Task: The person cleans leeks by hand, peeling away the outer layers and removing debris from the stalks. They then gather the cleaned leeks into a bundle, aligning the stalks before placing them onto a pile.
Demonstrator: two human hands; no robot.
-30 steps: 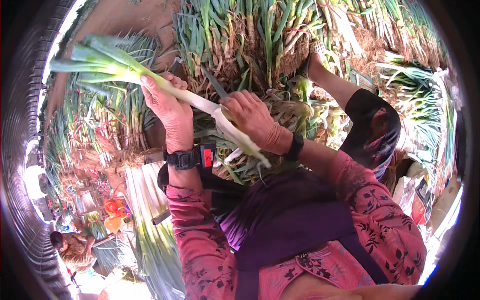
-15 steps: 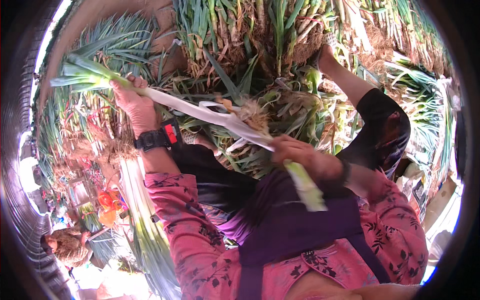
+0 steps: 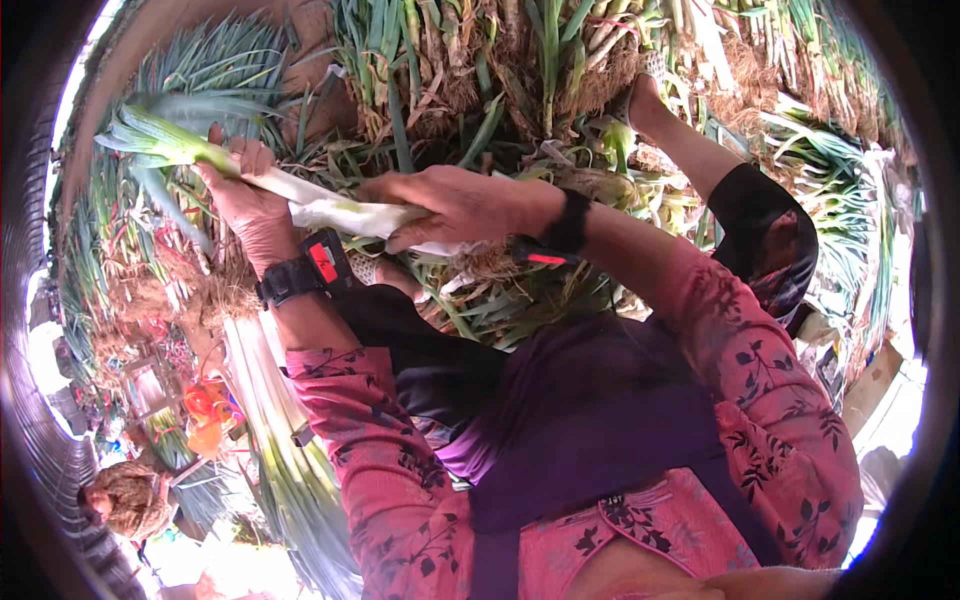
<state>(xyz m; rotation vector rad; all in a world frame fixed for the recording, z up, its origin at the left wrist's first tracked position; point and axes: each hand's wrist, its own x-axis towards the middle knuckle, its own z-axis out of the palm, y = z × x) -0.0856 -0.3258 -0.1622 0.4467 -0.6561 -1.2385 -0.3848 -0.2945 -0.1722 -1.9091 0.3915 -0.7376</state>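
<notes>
Slanting across the upper left is a long green onion (image 3: 312, 196), its green leaves spread at the far left and its white stalk running toward the middle. My left hand (image 3: 247, 190) is closed round it just below the leaves. Partway along the white stalk, my right hand (image 3: 455, 208) grips it with fingers and thumb, the knuckles upward. The lower end of the stalk is mostly hidden behind my right hand and wrist. Beneath both hands lies a litter of stripped leaves and husks (image 3: 540, 290).
Bundles of unpeeled green onions (image 3: 430, 60) with roots stand along the far side; more bundles (image 3: 835, 215) lie at the right. At my left is a pile of long white-stalked green onions (image 3: 290, 440). An orange object (image 3: 207, 415) and another person's head (image 3: 135, 495) show at the lower left.
My right hand has moved up and left along the stalk, from near my lap toward my left hand. The pale green strip that hung from it is no longer there.
</notes>
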